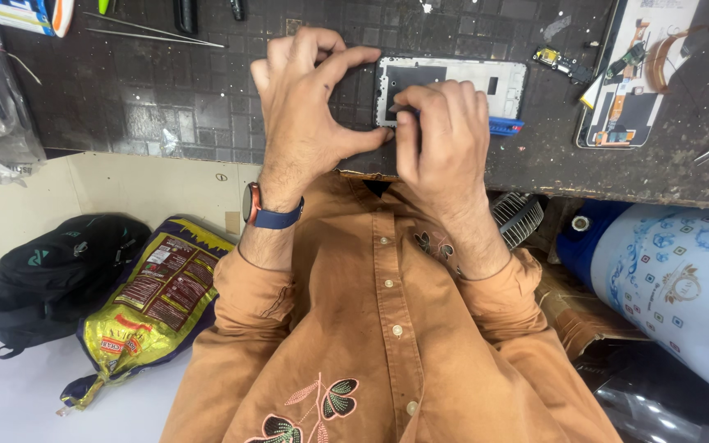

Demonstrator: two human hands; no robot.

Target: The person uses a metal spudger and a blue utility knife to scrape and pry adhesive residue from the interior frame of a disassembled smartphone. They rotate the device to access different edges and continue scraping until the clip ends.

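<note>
Floor, far left: a black backpack (59, 275) and a yellow printed bag (153, 308) lie below the bench edge.
Bench (149, 90): dark, tiled, scuffed; tweezers (153, 31) rest at its back left.
Left hand (301, 107): your thumb and forefinger curl around the frame's left end, apparently to steady it; a blue-strapped watch (260, 212) sits on the wrist.
Phone frame (469, 82): white, stripped, flat on the bench near its front edge.
Right hand (445, 135): your fingers pinch closed over the frame's lower left corner; what they grip, you cannot tell.
Right: a second opened phone (638, 70) with exposed flex cables.
</note>
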